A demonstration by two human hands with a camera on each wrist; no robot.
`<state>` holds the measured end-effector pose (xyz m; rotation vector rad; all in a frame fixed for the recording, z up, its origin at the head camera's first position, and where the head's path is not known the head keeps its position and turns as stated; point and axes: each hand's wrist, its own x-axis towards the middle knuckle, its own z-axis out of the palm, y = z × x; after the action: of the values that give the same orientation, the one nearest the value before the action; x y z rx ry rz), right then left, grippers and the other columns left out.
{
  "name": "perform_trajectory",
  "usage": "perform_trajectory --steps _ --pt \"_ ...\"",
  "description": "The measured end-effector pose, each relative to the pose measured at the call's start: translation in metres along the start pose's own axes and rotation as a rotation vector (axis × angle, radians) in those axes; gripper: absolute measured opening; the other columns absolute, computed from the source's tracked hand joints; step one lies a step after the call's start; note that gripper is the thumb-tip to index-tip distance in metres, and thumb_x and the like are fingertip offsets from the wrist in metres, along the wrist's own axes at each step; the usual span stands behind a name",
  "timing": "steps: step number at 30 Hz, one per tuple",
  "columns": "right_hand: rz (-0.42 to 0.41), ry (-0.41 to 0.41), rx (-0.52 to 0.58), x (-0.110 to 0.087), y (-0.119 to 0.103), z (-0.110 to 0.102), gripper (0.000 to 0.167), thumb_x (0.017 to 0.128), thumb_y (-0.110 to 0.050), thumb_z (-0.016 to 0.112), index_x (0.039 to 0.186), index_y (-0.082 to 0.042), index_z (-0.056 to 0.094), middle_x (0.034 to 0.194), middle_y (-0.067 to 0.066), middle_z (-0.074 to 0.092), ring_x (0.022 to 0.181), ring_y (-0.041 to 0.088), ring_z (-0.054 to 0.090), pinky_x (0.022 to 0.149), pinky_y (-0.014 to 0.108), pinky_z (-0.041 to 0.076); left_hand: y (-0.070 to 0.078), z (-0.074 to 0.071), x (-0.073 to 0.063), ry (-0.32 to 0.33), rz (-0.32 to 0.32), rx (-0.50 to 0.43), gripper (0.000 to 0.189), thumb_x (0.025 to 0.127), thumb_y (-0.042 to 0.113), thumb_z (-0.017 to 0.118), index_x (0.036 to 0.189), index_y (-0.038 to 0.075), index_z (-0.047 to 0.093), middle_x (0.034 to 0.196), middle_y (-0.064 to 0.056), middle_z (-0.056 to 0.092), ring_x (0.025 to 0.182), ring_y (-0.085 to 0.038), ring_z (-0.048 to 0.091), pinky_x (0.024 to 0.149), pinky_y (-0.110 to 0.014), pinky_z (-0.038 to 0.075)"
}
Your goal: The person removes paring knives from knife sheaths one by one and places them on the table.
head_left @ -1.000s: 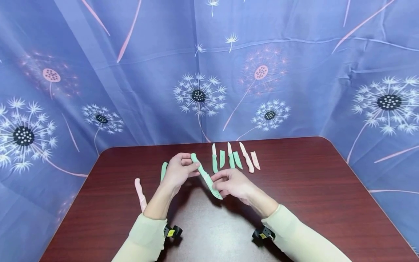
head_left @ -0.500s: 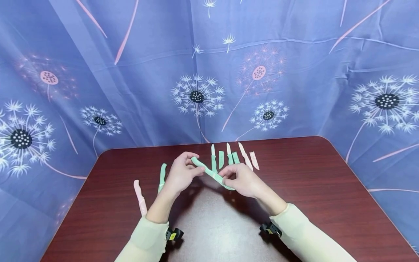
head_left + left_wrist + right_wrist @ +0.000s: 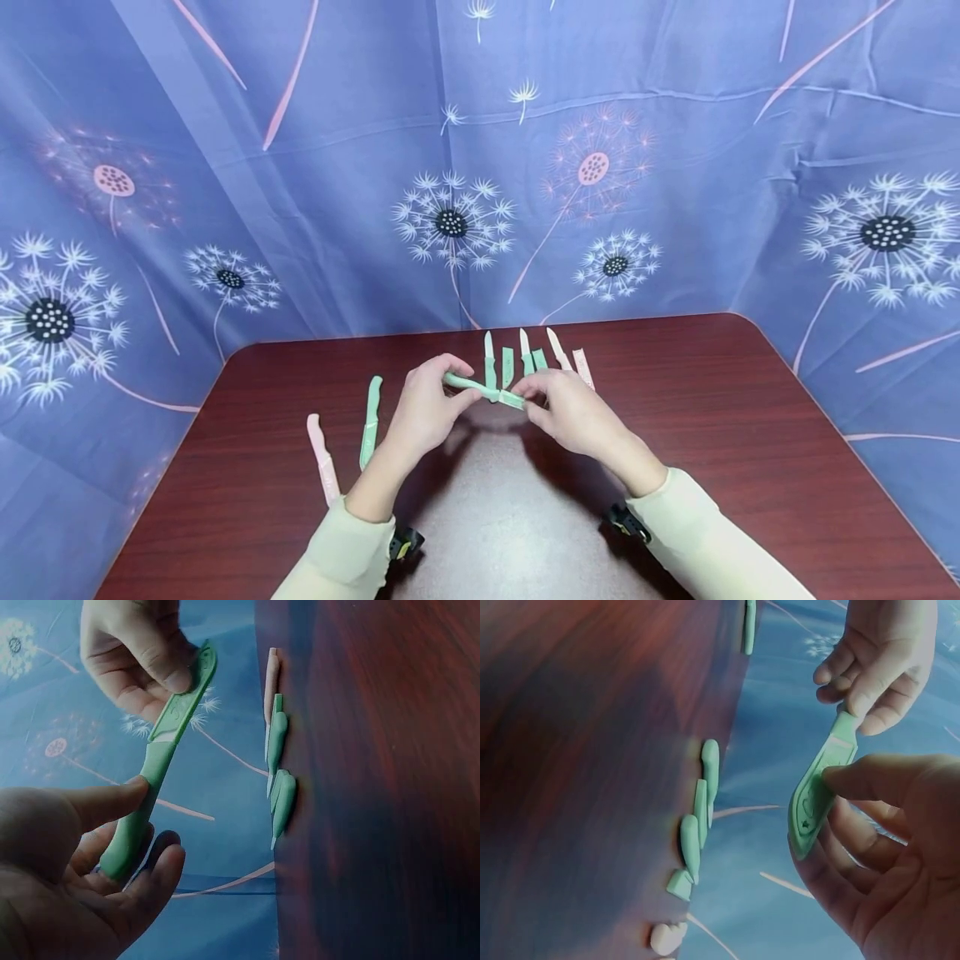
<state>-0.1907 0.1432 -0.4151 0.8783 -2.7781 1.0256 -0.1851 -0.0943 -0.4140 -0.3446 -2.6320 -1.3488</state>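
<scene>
Above the middle of the table, my left hand (image 3: 427, 408) pinches the green handle of a paring knife (image 3: 139, 814) between thumb and fingers. My right hand (image 3: 581, 417) grips the green sheath (image 3: 829, 776) that covers its blade. In the left wrist view a thin pale strip of blade shows between handle and sheath mouth. The sheath's tip lies between the right thumb and fingers. On the table left of my left hand lie a sheathed green knife (image 3: 371, 421) and a sheathed pink knife (image 3: 322, 458), the latter partly behind the sleeve.
Along the back of the dark wood table (image 3: 712, 417) lie bare-bladed knives: a green one (image 3: 490, 367), another green one (image 3: 526, 350) and a pink-handled one (image 3: 558, 346). Beside them are a green sheath (image 3: 507, 367), a second green sheath (image 3: 539, 359) and a pink sheath (image 3: 582, 368). A blue dandelion-print curtain (image 3: 337, 208) hangs behind.
The held knife has turned from a steep slant to nearly level, its sheath end rising. My right hand has moved up and right with the sheath; my left hand has shifted slightly right.
</scene>
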Motion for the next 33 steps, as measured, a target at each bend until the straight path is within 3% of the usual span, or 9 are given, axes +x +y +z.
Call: perform_trajectory --steps 4,9,12,16,25,33 --pt "-0.07 0.042 -0.118 0.0 0.002 0.0 0.02 0.09 0.003 0.075 0.103 -0.012 0.08 0.086 -0.005 0.07 0.077 0.011 0.057 0.074 0.033 0.052 -0.001 0.005 0.0 0.006 0.09 0.098 0.022 0.087 0.008 0.089 0.106 0.011 0.078 0.102 0.001 0.071 0.088 -0.019 0.07 0.077 -0.034 0.057" --pt "-0.162 0.118 -0.261 0.0 0.005 0.0 0.023 0.087 0.003 0.078 0.104 -0.013 0.08 0.09 -0.005 0.07 0.084 0.016 0.065 0.076 0.036 0.057 -0.001 0.01 -0.001 0.014 0.176 0.286 0.023 0.087 0.015 0.09 0.108 0.016 0.08 0.102 0.003 0.069 0.086 -0.018 0.064 0.073 -0.033 0.054" --pt "-0.2 0.155 -0.328 0.0 0.005 0.001 0.026 0.084 0.003 0.08 0.104 -0.013 0.08 0.09 -0.005 0.069 0.085 0.019 0.065 0.075 0.037 0.058 -0.004 0.014 -0.001 0.051 0.273 0.429 0.022 0.087 0.017 0.09 0.107 0.018 0.081 0.099 0.003 0.068 0.085 -0.019 0.06 0.072 -0.034 0.052" --pt "-0.239 0.197 -0.396 0.0 0.006 0.003 0.026 0.083 0.002 0.081 0.104 -0.013 0.08 0.092 -0.003 0.068 0.088 0.021 0.066 0.075 0.037 0.059 -0.006 0.018 -0.001 0.118 0.393 0.542 0.02 0.087 0.015 0.09 0.105 0.015 0.083 0.096 0.001 0.067 0.085 -0.023 0.06 0.07 -0.036 0.05" --pt "-0.295 0.264 -0.497 0.002 0.012 0.006 0.023 0.084 0.001 0.081 0.104 -0.01 0.078 0.092 0.001 0.068 0.09 0.023 0.065 0.073 0.036 0.059 -0.007 0.027 0.002 0.198 0.504 0.643 0.014 0.089 0.007 0.085 0.1 0.016 0.082 0.093 -0.002 0.065 0.085 -0.027 0.057 0.074 -0.04 0.051" --pt "-0.354 0.31 -0.544 0.007 0.015 0.006 0.023 0.085 0.004 0.079 0.104 -0.008 0.078 0.093 0.004 0.067 0.088 0.026 0.063 0.077 0.036 0.057 -0.006 0.03 0.004 0.236 0.55 0.704 0.014 0.089 0.001 0.082 0.098 0.012 0.08 0.091 -0.005 0.064 0.082 -0.028 0.055 0.065 -0.036 0.046"
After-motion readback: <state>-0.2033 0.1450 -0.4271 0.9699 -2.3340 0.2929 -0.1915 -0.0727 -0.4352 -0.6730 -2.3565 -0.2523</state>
